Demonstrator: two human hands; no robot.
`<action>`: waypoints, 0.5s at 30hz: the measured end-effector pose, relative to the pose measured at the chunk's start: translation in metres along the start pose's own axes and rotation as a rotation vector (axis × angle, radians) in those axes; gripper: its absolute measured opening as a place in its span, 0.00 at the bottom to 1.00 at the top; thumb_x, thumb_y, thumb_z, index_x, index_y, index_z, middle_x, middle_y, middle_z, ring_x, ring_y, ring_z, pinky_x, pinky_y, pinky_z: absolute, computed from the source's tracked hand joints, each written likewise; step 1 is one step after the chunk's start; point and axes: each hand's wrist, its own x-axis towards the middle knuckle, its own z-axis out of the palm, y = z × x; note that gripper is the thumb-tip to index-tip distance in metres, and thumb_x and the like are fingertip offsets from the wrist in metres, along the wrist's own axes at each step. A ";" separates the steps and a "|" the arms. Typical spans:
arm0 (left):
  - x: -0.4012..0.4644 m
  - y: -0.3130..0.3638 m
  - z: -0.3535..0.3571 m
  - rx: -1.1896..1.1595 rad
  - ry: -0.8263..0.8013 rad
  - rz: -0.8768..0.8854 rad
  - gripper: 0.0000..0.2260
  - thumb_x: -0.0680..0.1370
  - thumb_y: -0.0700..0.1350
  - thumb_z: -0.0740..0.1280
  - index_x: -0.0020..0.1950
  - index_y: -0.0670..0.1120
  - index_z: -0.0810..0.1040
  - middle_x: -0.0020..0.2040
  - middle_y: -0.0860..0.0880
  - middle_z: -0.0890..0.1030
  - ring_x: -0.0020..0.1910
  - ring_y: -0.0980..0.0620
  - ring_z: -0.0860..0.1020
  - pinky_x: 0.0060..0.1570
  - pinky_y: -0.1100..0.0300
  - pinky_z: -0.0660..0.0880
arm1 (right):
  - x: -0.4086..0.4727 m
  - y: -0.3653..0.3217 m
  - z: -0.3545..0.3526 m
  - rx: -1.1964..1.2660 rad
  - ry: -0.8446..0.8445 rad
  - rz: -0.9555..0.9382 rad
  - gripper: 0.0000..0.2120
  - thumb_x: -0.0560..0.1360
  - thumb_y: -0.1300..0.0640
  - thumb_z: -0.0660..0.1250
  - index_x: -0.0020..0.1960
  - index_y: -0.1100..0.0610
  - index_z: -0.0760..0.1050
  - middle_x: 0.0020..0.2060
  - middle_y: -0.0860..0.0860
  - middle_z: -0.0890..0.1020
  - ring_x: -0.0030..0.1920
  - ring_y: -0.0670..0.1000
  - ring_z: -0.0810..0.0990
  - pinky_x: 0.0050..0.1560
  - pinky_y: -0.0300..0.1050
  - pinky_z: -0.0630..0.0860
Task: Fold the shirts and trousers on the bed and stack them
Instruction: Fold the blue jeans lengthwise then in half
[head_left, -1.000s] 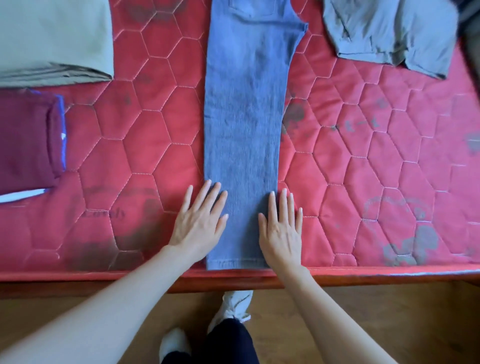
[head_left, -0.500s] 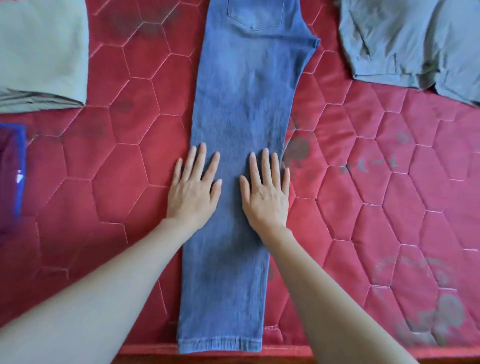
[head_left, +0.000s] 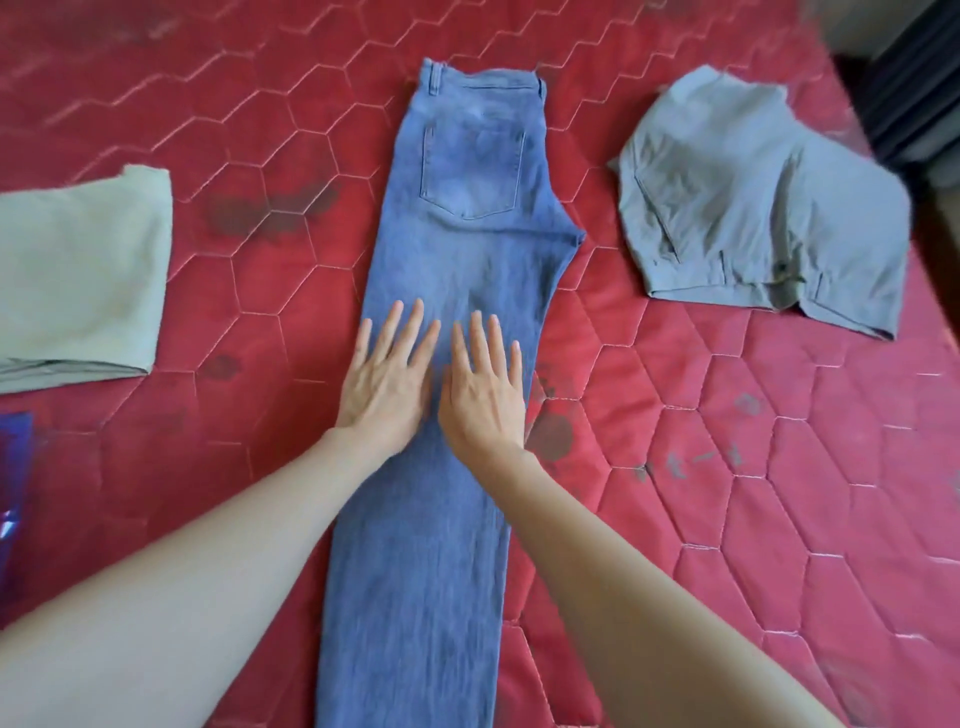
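The red quilted mattress of the bed (head_left: 727, 467) carries everything. Down its middle lie the long blue denim jeans (head_left: 467, 234), doubled leg on leg, waistband at the far end, back pocket up. A folded pale green garment (head_left: 78, 270) sits at the left; rumpled grey shorts (head_left: 753, 208) wait at the right. The left hand (head_left: 387, 382) and right hand (head_left: 483, 395) press flat side by side on the thigh, fingers straight and slightly spread, gripping nothing. To smooth well, I judge both palms should sweep toward the waistband with even pressure, pushing creases outward before any fold.
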 end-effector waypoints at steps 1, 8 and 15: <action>0.018 -0.001 0.004 0.009 -0.026 -0.013 0.26 0.83 0.48 0.53 0.79 0.47 0.50 0.80 0.46 0.45 0.79 0.46 0.43 0.76 0.46 0.42 | 0.020 -0.002 0.002 -0.005 0.000 0.014 0.25 0.82 0.55 0.49 0.78 0.56 0.53 0.78 0.55 0.50 0.78 0.54 0.43 0.75 0.54 0.39; 0.037 -0.012 0.048 -0.040 -0.008 -0.013 0.25 0.83 0.53 0.49 0.79 0.47 0.55 0.79 0.43 0.54 0.78 0.44 0.52 0.75 0.44 0.48 | 0.032 0.030 0.043 -0.083 -0.006 0.125 0.26 0.82 0.46 0.48 0.78 0.49 0.53 0.78 0.51 0.52 0.78 0.53 0.47 0.76 0.55 0.41; 0.018 -0.027 0.034 -0.081 -0.034 0.013 0.25 0.81 0.52 0.49 0.76 0.44 0.63 0.78 0.42 0.59 0.77 0.43 0.57 0.74 0.41 0.54 | 0.003 0.051 0.031 -0.062 0.080 0.370 0.26 0.82 0.49 0.54 0.78 0.55 0.56 0.77 0.57 0.55 0.77 0.57 0.52 0.75 0.60 0.51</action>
